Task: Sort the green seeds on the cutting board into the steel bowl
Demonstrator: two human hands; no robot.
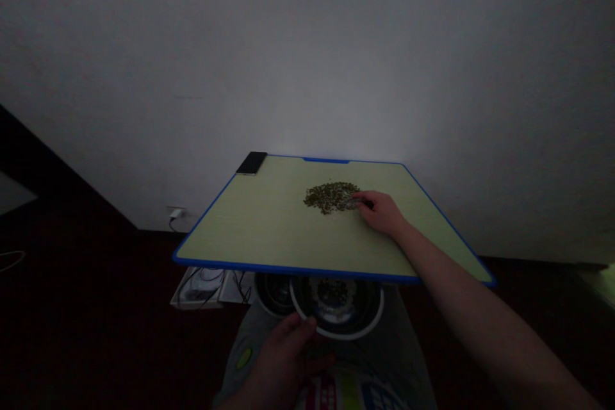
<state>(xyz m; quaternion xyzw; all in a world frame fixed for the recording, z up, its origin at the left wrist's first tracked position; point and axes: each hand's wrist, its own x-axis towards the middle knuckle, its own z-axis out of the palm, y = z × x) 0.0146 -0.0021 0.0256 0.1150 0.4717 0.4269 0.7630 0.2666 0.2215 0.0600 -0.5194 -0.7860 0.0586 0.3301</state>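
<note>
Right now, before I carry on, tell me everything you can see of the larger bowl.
The larger bowl is round and deep, with a dark, shiny, metal-looking inside and a pale rim. Small dark bits lie inside, among bright reflections. It sits opening upward over the person's lap, its far side hidden by the near edge of the table. The left hand grips its near left rim. It overlaps the other bowl in view; whether they touch, I cannot tell.

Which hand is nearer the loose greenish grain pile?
Right: the right hand is at the right side of the pile; the left hand is farther, at the round silvery metal bowl.
</note>
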